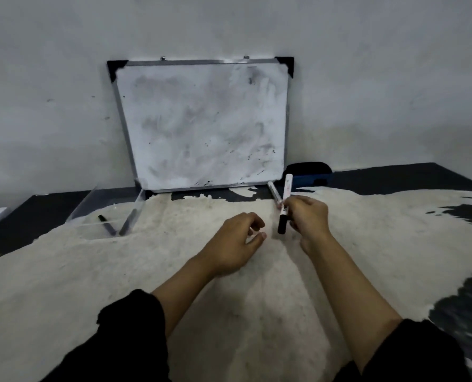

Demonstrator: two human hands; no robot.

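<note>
1. I see L hand [236, 238]: fingers loosely curled, holding nothing, just left of the marker's cap.
2. R hand [308, 216]: fingers grip marker [284, 205] mid-barrel, black cap down, approx. upright.
3. 2nd marker [273, 192] lies just beyond R fingertips.
4. Whiteboard [201, 125] stands propped, farthest beyond both hands.

A pale grey wall [64, 64], scuffed with small dark marks, fills the back. A smeared whiteboard [201, 119] leans against it. Below, a black surface [36, 213] carries a cream hide rug [91, 285] with black patches. The light is dim.
</note>
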